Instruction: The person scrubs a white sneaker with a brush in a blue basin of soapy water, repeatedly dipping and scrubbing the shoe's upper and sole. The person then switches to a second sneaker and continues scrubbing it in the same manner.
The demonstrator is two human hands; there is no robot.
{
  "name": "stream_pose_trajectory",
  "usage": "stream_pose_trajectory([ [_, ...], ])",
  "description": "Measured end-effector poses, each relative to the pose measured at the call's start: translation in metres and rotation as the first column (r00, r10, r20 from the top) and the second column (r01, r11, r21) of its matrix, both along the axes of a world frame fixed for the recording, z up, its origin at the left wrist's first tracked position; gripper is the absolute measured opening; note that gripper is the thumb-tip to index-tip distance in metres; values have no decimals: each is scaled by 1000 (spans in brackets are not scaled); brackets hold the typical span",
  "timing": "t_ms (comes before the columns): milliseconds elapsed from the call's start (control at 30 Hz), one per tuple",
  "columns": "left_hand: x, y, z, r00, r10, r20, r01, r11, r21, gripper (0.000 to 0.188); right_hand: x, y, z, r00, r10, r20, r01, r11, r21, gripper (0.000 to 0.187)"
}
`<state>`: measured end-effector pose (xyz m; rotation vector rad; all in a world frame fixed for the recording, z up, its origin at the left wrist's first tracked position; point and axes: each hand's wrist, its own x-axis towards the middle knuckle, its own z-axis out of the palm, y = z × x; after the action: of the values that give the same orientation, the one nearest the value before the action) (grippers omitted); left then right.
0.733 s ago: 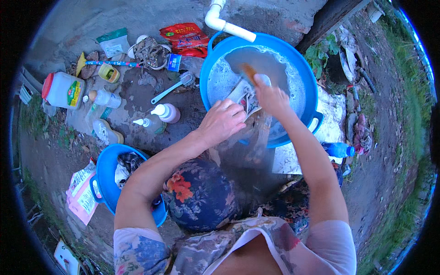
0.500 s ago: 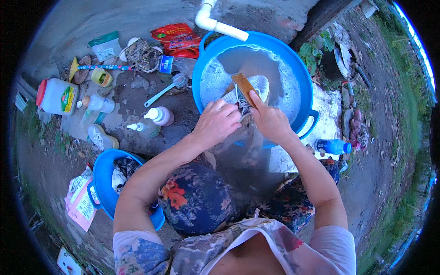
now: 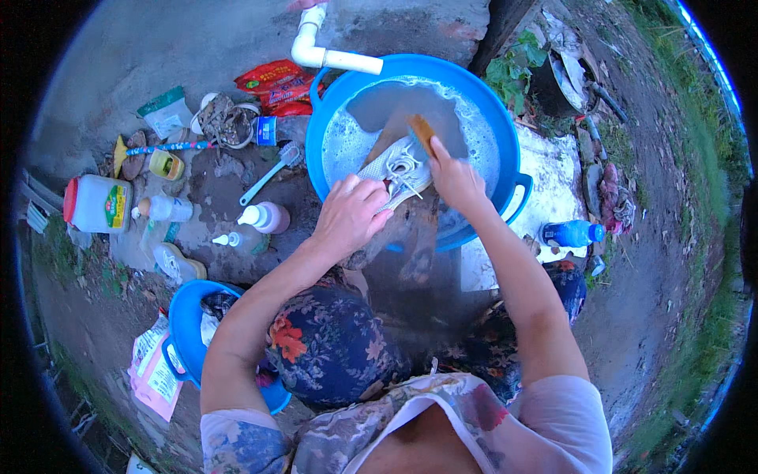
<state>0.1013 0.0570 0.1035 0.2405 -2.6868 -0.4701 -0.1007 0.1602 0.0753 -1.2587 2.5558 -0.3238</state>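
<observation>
A white lace-up shoe [image 3: 401, 167] lies on a wooden board [image 3: 417, 235] that slopes into the big blue basin [image 3: 509, 142]. My left hand [image 3: 352, 212] is closed on the shoe's near left end. In my right hand [image 3: 456, 183] is a scrubbing brush with a wooden back [image 3: 422, 131], tilted over the shoe's right side. My right fingers wrap its lower end; whether the bristles touch the shoe is hidden. Grey, foamy water [image 3: 344, 142] fills the basin around the board.
A white pipe [image 3: 339, 60] reaches over the basin's rim. At left are a white-handled brush [image 3: 268, 175], a pump bottle [image 3: 267, 216], a red-lidded jar [image 3: 96, 204] and another white shoe [image 3: 178, 262]. A smaller blue bucket [image 3: 189, 316] holds cloth. A blue bottle [image 3: 570, 233] lies at right.
The brush has shifted and turned to a steeper angle, showing more of the shoe and its laces. My left hand still grips the shoe. The whole view has shifted slightly.
</observation>
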Motion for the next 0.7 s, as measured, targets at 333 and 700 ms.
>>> stream_pose_trajectory([
  [333, 13, 5, -2, 998, 48, 51, -48, 999, 0, 26, 33, 25, 5, 994, 42, 106, -35, 998, -59, 48],
  [700, -1, 2, -1, 990, 124, 65, -125, 992, 16, 25, 55, 38, 19, 995, 95, -42, -97, 995, -39, 52],
])
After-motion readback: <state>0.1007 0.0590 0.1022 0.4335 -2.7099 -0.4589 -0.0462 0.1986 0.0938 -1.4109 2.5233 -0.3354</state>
